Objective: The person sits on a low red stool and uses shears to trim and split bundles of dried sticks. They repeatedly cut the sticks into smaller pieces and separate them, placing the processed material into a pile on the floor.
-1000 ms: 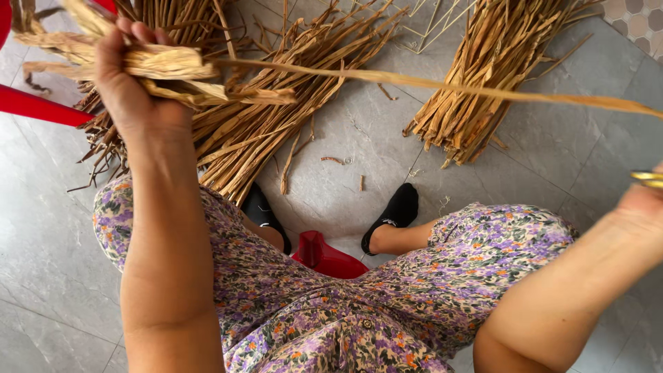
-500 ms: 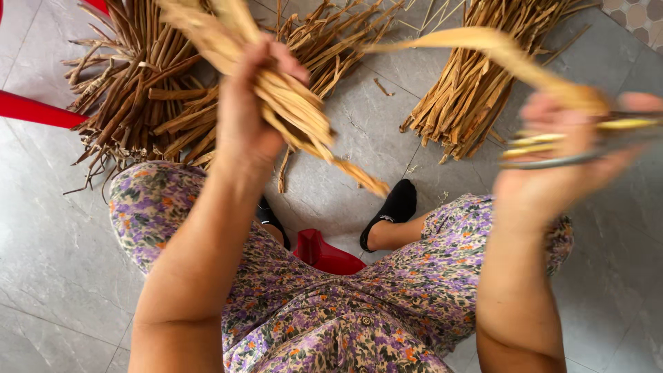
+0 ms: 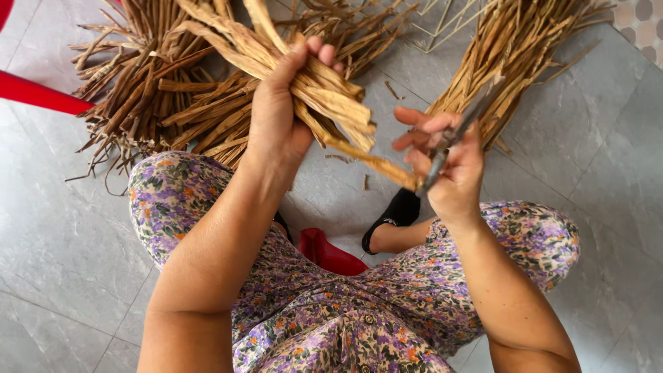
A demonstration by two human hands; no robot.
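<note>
The left hand (image 3: 276, 117) clenched a bundle (image 3: 304, 76) of dried strips, its long axis running up-left to down-right. One strip (image 3: 376, 166) jutted toward the right hand (image 3: 449, 166) — nearest it — whose fingers gripped a thin blade (image 3: 459, 128) touching the strip's tip.

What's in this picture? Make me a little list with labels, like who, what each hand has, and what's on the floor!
who: a seated person in floral trousers, seen from above
left hand: closed around a bundle of dried strips
right hand: holds a thin metal blade, scissors or a knife, hard to tell; the blade's tip meets one strip hanging from the bundle
floor: grey tiles
left pile: darker brown dried stalks
right pile: paler dried stalks
foot: black shoe
red things: a seat part between the knees, red plastic at left
</note>
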